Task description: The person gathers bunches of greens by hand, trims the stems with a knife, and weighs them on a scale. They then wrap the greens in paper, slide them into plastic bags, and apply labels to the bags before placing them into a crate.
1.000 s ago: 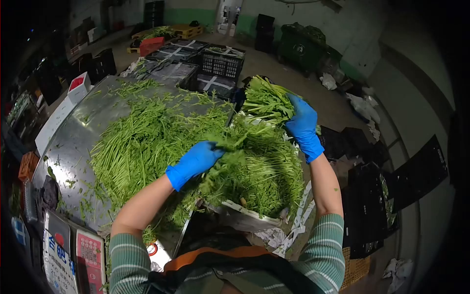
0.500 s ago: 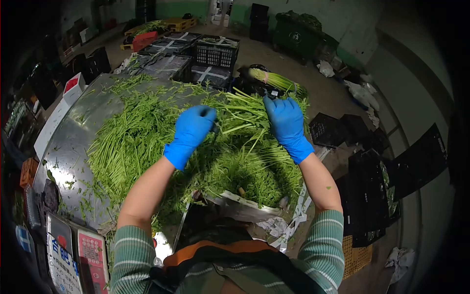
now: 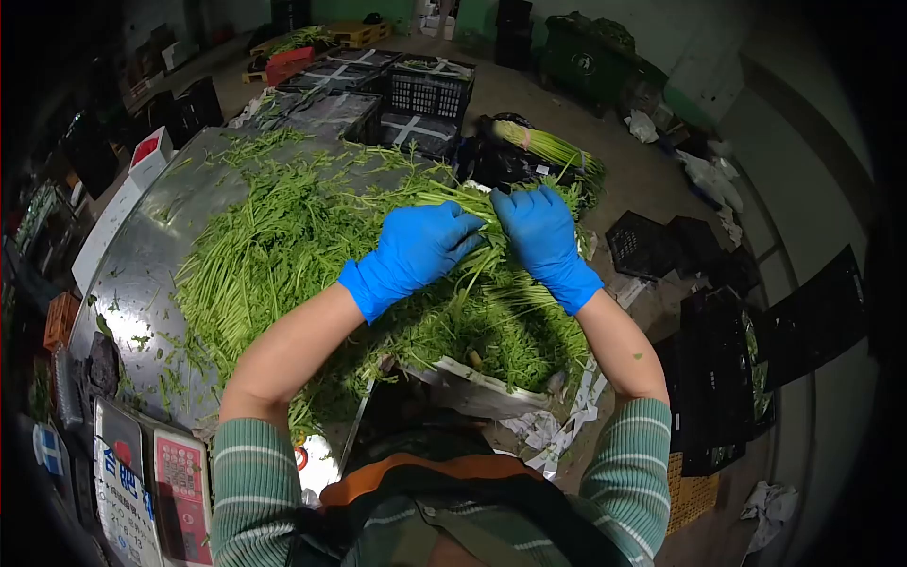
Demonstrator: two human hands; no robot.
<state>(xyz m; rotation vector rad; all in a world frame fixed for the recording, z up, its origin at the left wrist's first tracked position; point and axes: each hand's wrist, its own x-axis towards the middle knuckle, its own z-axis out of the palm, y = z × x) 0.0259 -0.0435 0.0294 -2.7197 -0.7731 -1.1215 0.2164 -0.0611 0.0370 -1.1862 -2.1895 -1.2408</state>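
Both hands wear blue gloves and meet over a bunch of leafy green stems [image 3: 465, 200] in front of my chest. My left hand [image 3: 425, 244] is closed, its fingers pinching at the stems from the left. Close on the other side, my right hand [image 3: 540, 231] curls its fingers round the same stems; its fingertips are partly hidden. Under the hands, more leafy greens [image 3: 501, 331] fill a white-edged container [image 3: 482, 389]. To the left, a large heap of greens [image 3: 255, 236] lies on the metal table [image 3: 151, 274].
Black crates [image 3: 430, 93] stand beyond the table, beside a bundle of long green stalks [image 3: 548, 146] on black plastic. A scale with a pink keypad [image 3: 181, 472] is at lower left. More black crates [image 3: 709, 369] stack at the right, and a green bin [image 3: 586, 66] stands behind.
My left hand has moved right, from over the heap to the stems by my right hand, and closed on them. My right hand has shifted slightly left. The view has tilted a little.
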